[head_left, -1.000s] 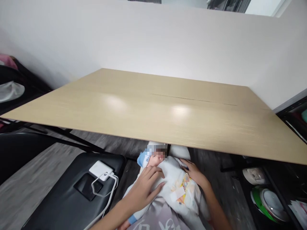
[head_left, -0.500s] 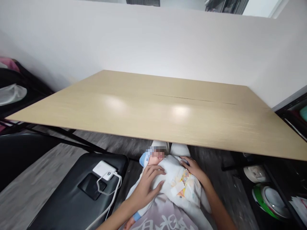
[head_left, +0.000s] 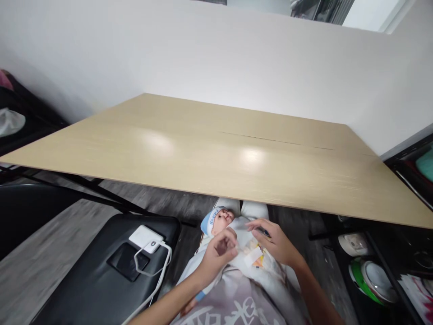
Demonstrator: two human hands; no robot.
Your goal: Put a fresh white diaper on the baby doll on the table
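A baby doll (head_left: 221, 221) in a blue and white cap lies across my lap, its head towards the table and to the left. White cloth covers its body, with a white diaper (head_left: 262, 259) bearing a yellow and orange print at its middle. Above the doll's chest hovers my left hand (head_left: 219, 250), fingers loosely curled, thumb apart, nothing visible in it. My right hand (head_left: 275, 243) is raised over the diaper's far side with fingers stretched towards the left hand. Both hands partly hide the doll's body.
A wooden table (head_left: 189, 153) stretches before me, its front edge just above the doll's head. On my left, a black stool (head_left: 88, 271) bears a white power bank (head_left: 145, 238) with a cable and a black phone (head_left: 126, 262). A dark shelf with containers (head_left: 374, 280) stands right.
Both hands have lifted off the doll and come closer together. My left fingers have curled, and my right hand has moved inward. The view has shifted slightly.
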